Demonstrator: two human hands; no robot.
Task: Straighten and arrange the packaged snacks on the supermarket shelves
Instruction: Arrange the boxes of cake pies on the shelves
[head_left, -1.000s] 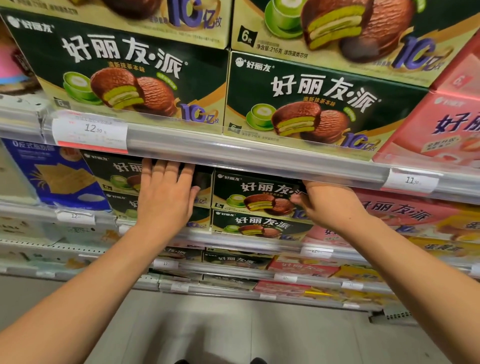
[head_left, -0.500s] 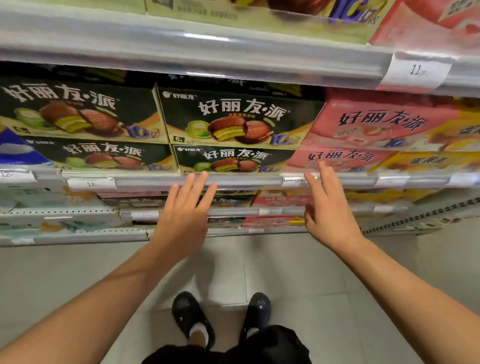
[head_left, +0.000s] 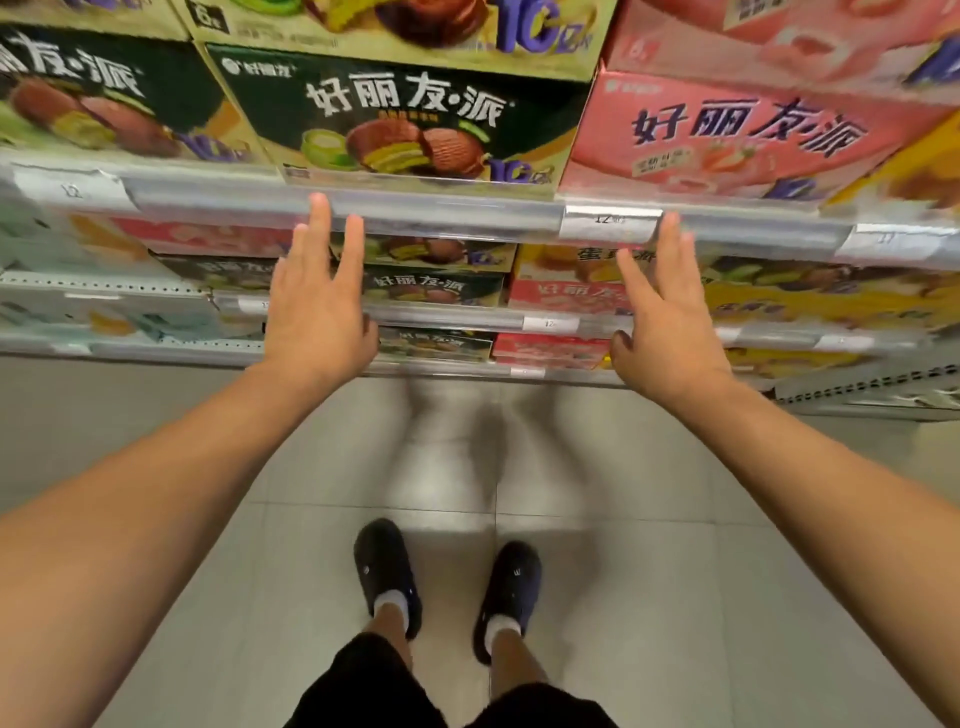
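Left hand (head_left: 317, 306) and right hand (head_left: 662, 322): both spread flat, fingers straight, holding nothing, raised just below shelf rail (head_left: 441, 210). Green snack box (head_left: 410, 119) right above that rail, pink box (head_left: 727, 140) touching beside. Best pressed with both palms evenly, pushing square, keeping faces flush.

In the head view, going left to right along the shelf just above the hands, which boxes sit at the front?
Partly cut-off dark green box → full dark green box → pink box → yellow box at the right edge.
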